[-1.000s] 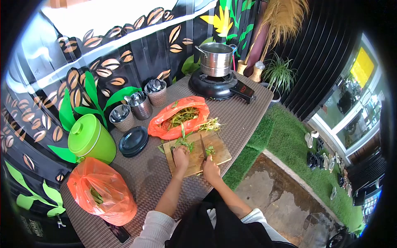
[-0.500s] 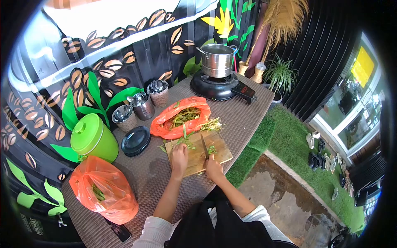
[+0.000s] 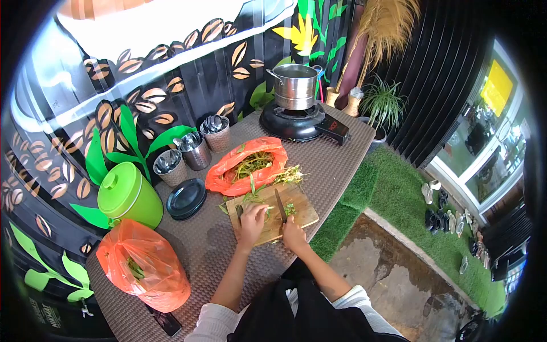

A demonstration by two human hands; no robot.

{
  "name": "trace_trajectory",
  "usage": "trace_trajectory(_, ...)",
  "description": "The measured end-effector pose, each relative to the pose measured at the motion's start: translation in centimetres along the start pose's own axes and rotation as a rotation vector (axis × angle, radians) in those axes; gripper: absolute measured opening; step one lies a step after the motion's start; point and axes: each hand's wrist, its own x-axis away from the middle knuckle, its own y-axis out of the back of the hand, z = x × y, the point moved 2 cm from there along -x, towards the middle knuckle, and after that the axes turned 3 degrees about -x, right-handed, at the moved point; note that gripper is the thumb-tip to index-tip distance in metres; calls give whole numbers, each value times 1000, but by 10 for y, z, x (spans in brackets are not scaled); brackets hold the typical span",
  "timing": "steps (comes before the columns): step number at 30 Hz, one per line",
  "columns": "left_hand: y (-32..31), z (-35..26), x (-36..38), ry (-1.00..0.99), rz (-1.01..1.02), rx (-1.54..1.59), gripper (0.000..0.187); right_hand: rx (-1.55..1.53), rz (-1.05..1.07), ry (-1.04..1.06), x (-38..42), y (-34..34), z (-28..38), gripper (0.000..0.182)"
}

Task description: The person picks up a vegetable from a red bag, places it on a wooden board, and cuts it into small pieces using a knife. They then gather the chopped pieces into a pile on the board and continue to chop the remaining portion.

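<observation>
Chopped greens (image 3: 290, 209) lie just beyond the right hand (image 3: 294, 235).

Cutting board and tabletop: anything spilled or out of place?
Minor: loose green leaves lie on the tabletop, just left of the wooden cutting board. Oddly placed: a smartphone, partly hidden by the left orange plastic bag.

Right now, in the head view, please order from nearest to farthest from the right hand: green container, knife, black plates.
1. Knife, held in the right hand.
2. Black plates, left of the cutting board.
3. Green container, left of the plates.
</observation>
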Motion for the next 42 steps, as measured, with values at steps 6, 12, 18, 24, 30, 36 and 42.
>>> trace_trajectory(6, -29, 30, 31, -111, 199, 19, 11, -2, 18, 30, 1, 3, -4, 35)
trace_trajectory(12, -45, 41, 37, -59, 264, -58, 14, 1, 28, 51, -1, 2, -10, 38)
trace_trajectory(18, -58, 33, 40, -74, 297, -59, 14, -31, 32, 40, 6, 11, -5, 35)
trace_trajectory(24, -58, 23, 45, 3, 265, -44, 10, -95, 100, 201, -8, 27, -26, 32)
trace_trajectory(30, -56, 19, 49, -31, 187, -70, 9, -188, 117, 280, 18, 46, -34, 34)
trace_trajectory(36, -50, 23, 59, 10, 146, -75, 10, -115, 21, 258, 39, 28, -32, 32)
trace_trajectory(42, -56, 26, 55, 47, 198, -36, 10, -38, 14, 214, 22, 38, -33, 30)
